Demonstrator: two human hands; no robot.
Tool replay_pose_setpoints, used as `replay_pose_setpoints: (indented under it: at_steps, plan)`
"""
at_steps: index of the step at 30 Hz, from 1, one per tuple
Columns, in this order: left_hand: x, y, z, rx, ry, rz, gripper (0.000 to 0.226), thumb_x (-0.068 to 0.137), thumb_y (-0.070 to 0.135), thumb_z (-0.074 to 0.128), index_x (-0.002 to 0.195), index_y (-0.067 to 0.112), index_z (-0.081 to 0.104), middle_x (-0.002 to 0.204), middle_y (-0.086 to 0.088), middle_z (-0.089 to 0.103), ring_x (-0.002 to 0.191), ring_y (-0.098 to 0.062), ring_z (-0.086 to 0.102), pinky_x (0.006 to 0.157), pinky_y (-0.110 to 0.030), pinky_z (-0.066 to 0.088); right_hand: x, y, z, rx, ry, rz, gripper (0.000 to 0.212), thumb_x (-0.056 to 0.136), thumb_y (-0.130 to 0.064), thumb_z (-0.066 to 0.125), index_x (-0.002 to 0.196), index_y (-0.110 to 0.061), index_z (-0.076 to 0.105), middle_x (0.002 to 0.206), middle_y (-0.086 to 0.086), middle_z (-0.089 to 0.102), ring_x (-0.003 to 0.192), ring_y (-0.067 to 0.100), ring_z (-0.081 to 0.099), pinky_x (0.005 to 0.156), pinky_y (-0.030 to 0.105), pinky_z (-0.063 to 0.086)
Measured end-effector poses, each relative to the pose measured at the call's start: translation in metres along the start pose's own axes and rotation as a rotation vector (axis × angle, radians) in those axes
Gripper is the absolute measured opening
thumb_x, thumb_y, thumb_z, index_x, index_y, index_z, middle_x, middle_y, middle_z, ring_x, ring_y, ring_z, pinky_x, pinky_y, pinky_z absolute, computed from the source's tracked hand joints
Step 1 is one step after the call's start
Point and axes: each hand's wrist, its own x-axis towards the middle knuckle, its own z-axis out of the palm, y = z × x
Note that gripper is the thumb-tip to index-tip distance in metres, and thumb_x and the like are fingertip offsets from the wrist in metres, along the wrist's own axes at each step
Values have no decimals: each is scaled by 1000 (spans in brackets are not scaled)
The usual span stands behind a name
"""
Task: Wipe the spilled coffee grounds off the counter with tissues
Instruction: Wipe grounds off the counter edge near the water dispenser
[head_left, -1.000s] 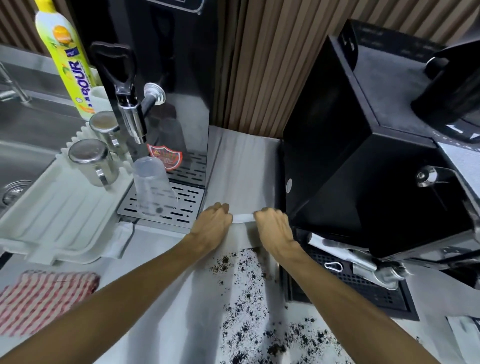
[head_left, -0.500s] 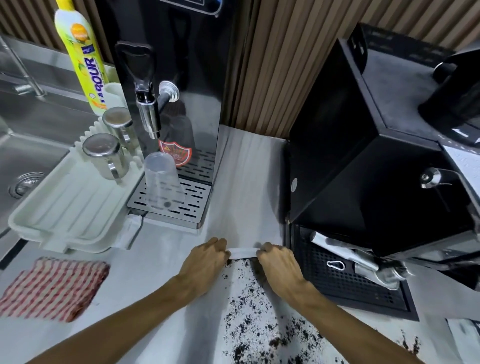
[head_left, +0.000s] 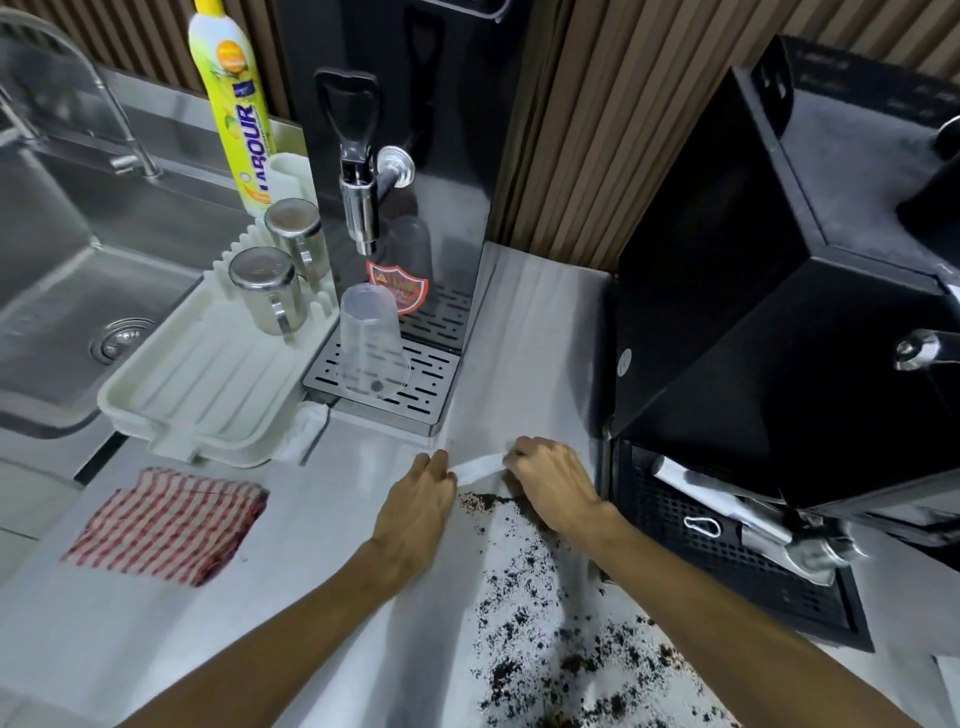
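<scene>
White tissue (head_left: 478, 470), folded into a narrow strip, lies stretched on the pale, smooth counter (head_left: 322, 571) just in front of the dispenser's (head_left: 415, 156) front right corner. The left hand (head_left: 415, 506) pinches one end and the right hand (head_left: 553, 483) the other, fingers curled down onto the paper, knuckles up. Dark, crumbly grounds (head_left: 524, 613) are scattered farther from the dispenser, on the person's side of the strip, with a thin line of them just short of it. A second ago the strip lay farther back, clear of the grounds; now it sits right at their far edge.

The dispenser is a tall black box with a chrome tap over a slotted steel grille (head_left: 421, 384), where a clear plastic cup (head_left: 371, 343) stands upside down. Left of the dispenser are a ribbed cream tray (head_left: 208, 395) holding two upturned steel mugs (head_left: 265, 288), a yellow bottle (head_left: 234, 104) and a steel sink (head_left: 52, 260). A red-and-white checked cloth (head_left: 171, 525) lies front-left of it. To its right, a black coffee machine (head_left: 779, 312) stands just beside the right hand.
</scene>
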Motion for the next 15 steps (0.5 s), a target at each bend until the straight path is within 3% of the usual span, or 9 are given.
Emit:
replay_pose_setpoints:
  at_steps: [2, 5, 7, 12, 15]
  plan:
    - [-19, 11, 2, -26, -23, 2, 15, 84, 15, 74, 97, 11, 67, 96, 2, 47, 79, -11, 45, 55, -22, 50, -16, 4, 5, 27, 7, -60, 10, 79, -8, 74, 88, -13, 75, 81, 2, 66, 64, 18, 63, 60, 34, 58]
    - [-38, 30, 3, -64, -49, 54, 19, 98, 12, 54, 117, 7, 57, 112, -2, 45, 96, -15, 45, 73, -24, 50, -38, 9, 4, 35, -1, -110, 15, 82, -7, 71, 95, -14, 74, 86, 1, 67, 70, 17, 65, 65, 30, 58]
    - [-44, 38, -1, -94, -48, 64, 23, 100, 10, 49, 121, 8, 56, 115, -3, 46, 101, -17, 46, 76, -25, 49, -43, 15, 0, 68, 21, -123, 19, 80, -5, 72, 96, -15, 75, 85, -1, 68, 72, 16, 66, 66, 28, 58]
    - [-39, 8, 5, -168, 26, -88, 32, 96, 12, 57, 128, 13, 59, 90, 0, 53, 68, -13, 53, 47, -21, 48, -8, 7, -6, 135, 116, -103, 17, 85, -1, 69, 95, -14, 74, 72, 3, 67, 54, 17, 59, 49, 27, 55]
    - [-34, -4, 0, -100, 23, -124, 24, 92, 12, 62, 116, 13, 66, 89, -2, 54, 77, -19, 54, 51, -28, 52, 14, -7, -3, 83, 90, -158, 18, 78, 1, 73, 91, -12, 76, 79, 3, 70, 62, 20, 64, 55, 33, 57]
